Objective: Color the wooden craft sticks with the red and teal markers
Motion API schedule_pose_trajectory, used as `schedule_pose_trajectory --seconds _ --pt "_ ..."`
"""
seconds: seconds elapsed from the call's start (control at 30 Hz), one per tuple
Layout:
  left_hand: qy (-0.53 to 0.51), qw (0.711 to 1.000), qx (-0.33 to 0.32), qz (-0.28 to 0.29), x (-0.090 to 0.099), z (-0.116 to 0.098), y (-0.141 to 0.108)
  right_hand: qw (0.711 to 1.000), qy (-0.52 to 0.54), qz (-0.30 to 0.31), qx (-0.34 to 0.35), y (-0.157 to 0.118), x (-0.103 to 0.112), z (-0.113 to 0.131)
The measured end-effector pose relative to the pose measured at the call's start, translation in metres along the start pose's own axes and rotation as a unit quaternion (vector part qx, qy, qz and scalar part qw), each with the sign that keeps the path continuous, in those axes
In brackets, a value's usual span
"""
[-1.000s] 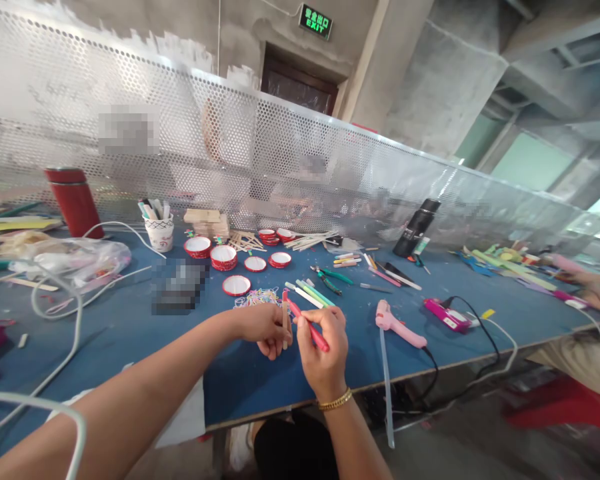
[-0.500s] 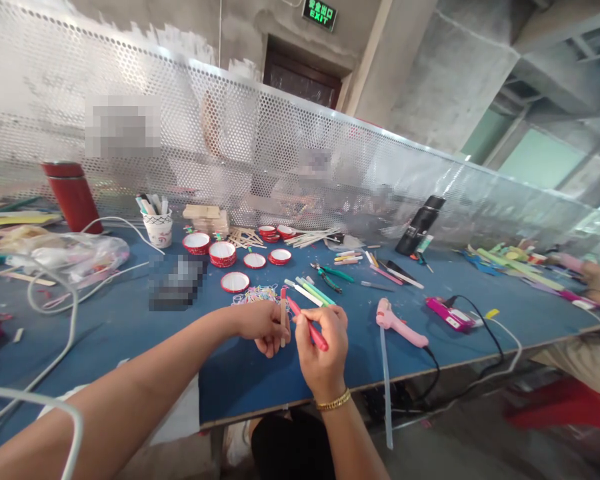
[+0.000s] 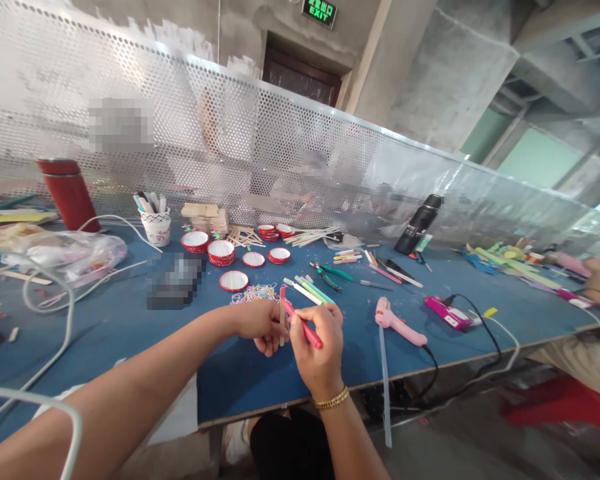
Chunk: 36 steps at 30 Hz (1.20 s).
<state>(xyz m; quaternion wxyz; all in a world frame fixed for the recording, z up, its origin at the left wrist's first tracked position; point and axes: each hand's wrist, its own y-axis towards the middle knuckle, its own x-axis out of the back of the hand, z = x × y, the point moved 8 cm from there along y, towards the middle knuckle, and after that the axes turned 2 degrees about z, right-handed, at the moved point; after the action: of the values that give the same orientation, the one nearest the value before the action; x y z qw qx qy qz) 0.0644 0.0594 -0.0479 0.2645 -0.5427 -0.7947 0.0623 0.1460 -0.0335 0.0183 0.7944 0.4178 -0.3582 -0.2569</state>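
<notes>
My left hand pinches a wooden craft stick upright; the stick's top end is coloured red. From the right, my right hand grips a red marker pen like a writing tool, its tip against or very near the stick's upper part. Just behind my left hand lies a heap of pastel paper clips or small loops, partly covered by the hand. Several capped markers in white and green lie beyond my right hand.
Red-rimmed round lids stand behind the heap, with wooden sticks farther back. Pliers and a pink glue gun lie to the right. A paper cup of pens, a red flask and white cable are left.
My right hand has shifted slightly left, bringing the marker tip lower along the stick and closer to it. My left hand keeps its hold on the stick.
</notes>
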Motion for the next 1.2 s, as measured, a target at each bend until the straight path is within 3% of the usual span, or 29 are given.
schedule_pose_trajectory --seconds 0.37,0.7,0.97,1.2 --pt "-0.003 1.000 0.006 -0.015 0.001 0.001 -0.001 0.999 -0.018 -0.040 -0.008 -0.003 0.007 -0.004" --pt "0.008 1.000 0.007 -0.009 -0.001 -0.002 -0.003 1.000 -0.014 -0.002 0.003 -0.001 -0.001 0.002" --pt "-0.017 1.000 -0.002 -0.005 0.001 0.002 0.000 0.999 -0.030 -0.033 -0.006 -0.002 0.004 -0.003" --pt "-0.039 0.999 -0.006 0.001 0.000 0.009 0.002 0.999 -0.014 -0.028 0.037 0.000 0.003 0.006"
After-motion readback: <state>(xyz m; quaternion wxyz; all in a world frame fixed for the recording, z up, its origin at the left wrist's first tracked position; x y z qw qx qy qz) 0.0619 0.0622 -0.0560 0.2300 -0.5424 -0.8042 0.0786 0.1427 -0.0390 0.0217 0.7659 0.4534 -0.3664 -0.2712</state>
